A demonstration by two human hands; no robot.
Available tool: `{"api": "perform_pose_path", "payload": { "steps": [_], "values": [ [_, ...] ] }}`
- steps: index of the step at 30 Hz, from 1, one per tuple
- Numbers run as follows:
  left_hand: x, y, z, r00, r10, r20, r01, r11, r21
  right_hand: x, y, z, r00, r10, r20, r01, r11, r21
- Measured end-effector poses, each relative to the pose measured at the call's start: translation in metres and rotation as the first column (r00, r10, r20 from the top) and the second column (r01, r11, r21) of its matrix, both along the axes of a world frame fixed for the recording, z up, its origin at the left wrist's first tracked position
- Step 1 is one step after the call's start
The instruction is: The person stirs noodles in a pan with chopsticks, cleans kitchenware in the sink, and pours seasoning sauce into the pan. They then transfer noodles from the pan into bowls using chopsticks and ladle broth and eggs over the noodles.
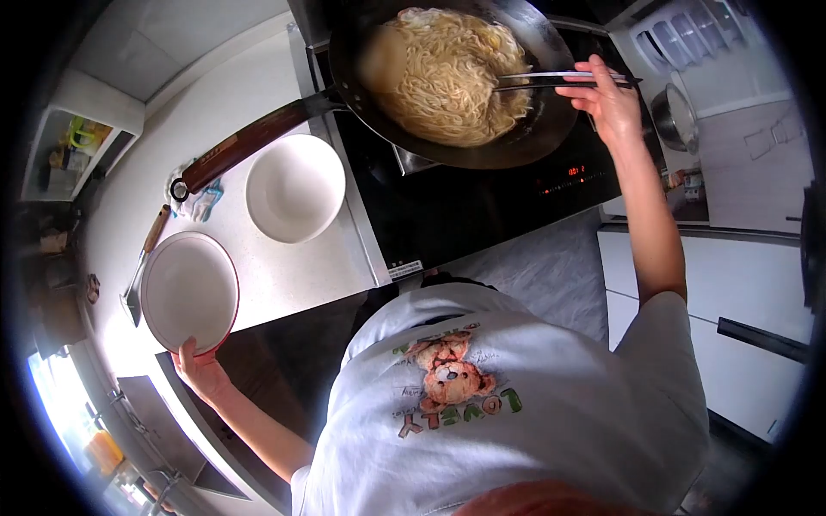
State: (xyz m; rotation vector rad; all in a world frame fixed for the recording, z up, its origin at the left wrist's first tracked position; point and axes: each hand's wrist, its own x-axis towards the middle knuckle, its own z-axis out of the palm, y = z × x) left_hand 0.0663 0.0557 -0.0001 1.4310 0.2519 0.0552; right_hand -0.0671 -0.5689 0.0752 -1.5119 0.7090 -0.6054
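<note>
My right hand (607, 99) is closed around a pair of chopsticks (546, 81), whose tips reach into the noodles (452, 73). The noodles lie in a large dark wok (538, 142) on the black cooktop (465, 202). At the counter's front edge, my left hand (200, 371) grips the near rim of a red-rimmed white bowl (191, 288), thumb over the edge. This bowl looks bare inside. A second white bowl (295, 188), also bare inside, stands between it and the cooktop. The wok's long wooden handle (245, 155) extends left over the counter.
A spatula (144, 267) with a wooden handle lies left of the red-rimmed bowl. Under the wok handle is a crumpled cloth (202, 199). A metal bowl (675, 119) stands right of the cooktop. White drawers (688, 275) are at the right.
</note>
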Motion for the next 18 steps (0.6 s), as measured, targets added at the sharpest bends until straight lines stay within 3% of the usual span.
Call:
{"api": "perform_pose_path", "payload": {
  "steps": [9,12,15,16,18],
  "values": [
    [-0.010,-0.009,0.001,0.996,-0.030,-0.088,0.019,0.993,-0.119,0.019,-0.006,0.007,0.994,0.001,0.111,-0.001,1.000,0.007],
    [-0.009,-0.006,-0.003,0.997,-0.025,-0.068,0.017,0.993,-0.121,0.020,-0.006,0.022,0.989,0.040,0.143,-0.026,0.995,-0.101],
    [-0.005,-0.005,-0.003,0.997,-0.034,-0.073,0.026,0.995,-0.099,0.032,0.010,0.018,0.994,0.054,0.094,-0.037,0.983,-0.179],
    [-0.003,-0.004,-0.004,0.997,-0.046,-0.058,0.041,0.995,-0.096,0.034,0.017,0.016,0.980,0.178,0.086,-0.161,0.972,-0.172],
    [0.001,-0.003,-0.006,0.997,-0.068,-0.023,0.066,0.994,-0.086,0.034,0.017,0.022,0.975,0.219,-0.025,-0.218,0.943,-0.250]
  ]
}}
